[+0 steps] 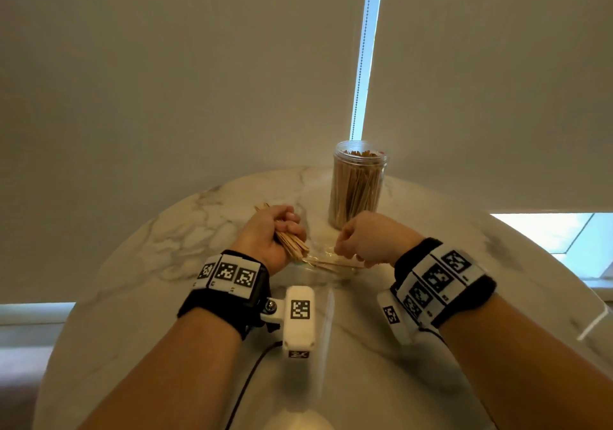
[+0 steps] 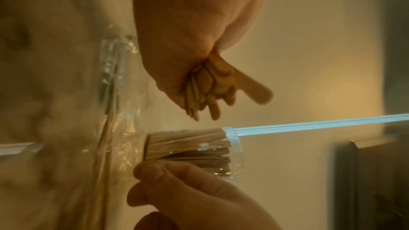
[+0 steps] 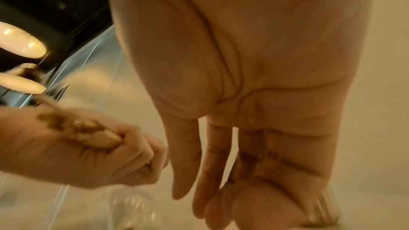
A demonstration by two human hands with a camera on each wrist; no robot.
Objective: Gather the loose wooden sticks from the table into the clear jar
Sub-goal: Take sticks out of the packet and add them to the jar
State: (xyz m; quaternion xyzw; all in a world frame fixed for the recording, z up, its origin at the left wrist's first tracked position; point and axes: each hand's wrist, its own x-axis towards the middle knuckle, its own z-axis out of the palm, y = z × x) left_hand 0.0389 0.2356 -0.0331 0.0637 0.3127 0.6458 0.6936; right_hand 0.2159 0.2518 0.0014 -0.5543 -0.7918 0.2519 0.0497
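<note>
Head view: loose wooden sticks (image 1: 335, 264) lie flat on the marble surface (image 1: 139, 250) at frame centre, long axis running left-right, directly under the right hand (image 1: 368, 240). A crinkled clear plastic wrap (image 1: 323, 252) sits around them. Right hand hovers knuckles-up, fingers curled down toward the sticks; whether it already pinches any, cannot tell. Right wrist view shows its fingers fairly straight, nothing clearly held. Left hand (image 1: 270, 235), just left of the loose sticks, is fisted round a bundle of sticks (image 1: 292, 245), ends fanning toward lower right. Clear jar (image 1: 357, 184) stands upright, open-topped, already well packed with sticks, above and slightly right of both hands in the frame. Right hand is nearer both the loose sticks and the jar. Judgement: the next pickup needs a pinch across the sticks' width, then a short carry up-frame to the jar mouth.
</note>
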